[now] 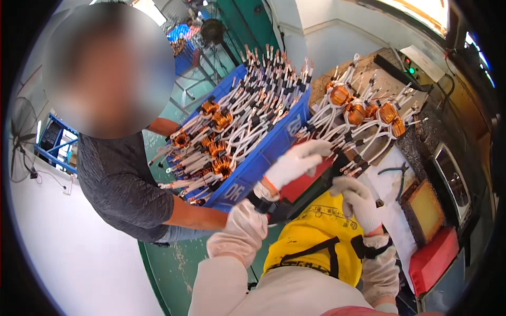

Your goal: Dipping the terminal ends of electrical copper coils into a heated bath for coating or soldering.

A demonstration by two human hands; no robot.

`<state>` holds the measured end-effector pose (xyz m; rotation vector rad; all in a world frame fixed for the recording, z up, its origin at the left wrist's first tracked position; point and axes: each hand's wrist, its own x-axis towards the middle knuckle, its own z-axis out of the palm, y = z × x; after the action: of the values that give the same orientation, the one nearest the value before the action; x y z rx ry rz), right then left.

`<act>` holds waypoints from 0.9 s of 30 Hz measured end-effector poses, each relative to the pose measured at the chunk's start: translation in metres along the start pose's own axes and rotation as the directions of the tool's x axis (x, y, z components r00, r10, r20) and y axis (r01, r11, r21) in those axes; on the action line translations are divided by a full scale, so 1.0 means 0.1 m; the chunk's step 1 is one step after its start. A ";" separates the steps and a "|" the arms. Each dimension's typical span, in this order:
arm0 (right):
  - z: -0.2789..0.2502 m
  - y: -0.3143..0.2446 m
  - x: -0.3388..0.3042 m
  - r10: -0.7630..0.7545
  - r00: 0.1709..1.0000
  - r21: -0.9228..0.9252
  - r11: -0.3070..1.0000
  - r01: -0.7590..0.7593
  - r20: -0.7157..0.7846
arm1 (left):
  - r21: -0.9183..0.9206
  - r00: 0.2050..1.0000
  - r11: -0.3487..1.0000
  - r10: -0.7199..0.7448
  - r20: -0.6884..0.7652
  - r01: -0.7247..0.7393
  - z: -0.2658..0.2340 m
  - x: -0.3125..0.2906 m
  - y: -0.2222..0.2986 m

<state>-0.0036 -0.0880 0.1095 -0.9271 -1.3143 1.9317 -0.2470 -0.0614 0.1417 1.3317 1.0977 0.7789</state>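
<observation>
My left hand (298, 164), in a white glove, reaches to the right with its fingers stretched out, close to the white leads of the copper coils (356, 112) on the bench. No object shows in it. My right hand (359, 203), also gloved, hangs in front of my yellow apron (316, 231) with fingers loosely bent and apart, seemingly holding nothing. To the left, a blue crate (261, 164) is heaped with copper-wound coils whose white leads end in metal ring lugs. A co-worker (124, 184) stands at its far side, arms around it.
On the bench's right lie pliers (404, 176), a tray with a yellowish block (426, 209) and a red box (433, 259). A shiny metal-framed rectangular opening (452, 181) and a control box with a green light (416, 68) are behind them. A fan (22, 138) stands far left.
</observation>
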 end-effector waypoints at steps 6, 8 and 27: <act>-0.22 0.53 -0.43 0.159 0.978 0.022 0.987 -0.157 -0.134 | 0.570 0.930 0.809 0.082 -0.357 0.147 -1.05 -0.07 -0.20; -0.30 0.67 -0.48 0.204 0.958 0.051 0.979 -0.198 -0.199 | 0.740 0.853 0.621 0.213 -0.477 0.259 -1.31 -0.08 -0.05; -0.35 0.98 -0.57 0.362 0.889 0.210 0.927 -0.311 -0.281 | 0.294 0.235 0.183 0.286 -0.929 0.938 -2.46 0.05 -0.74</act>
<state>0.0468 -0.1469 0.0197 -1.3890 -0.8393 1.9993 -0.4849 0.0211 0.0911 1.1242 3.2673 0.1794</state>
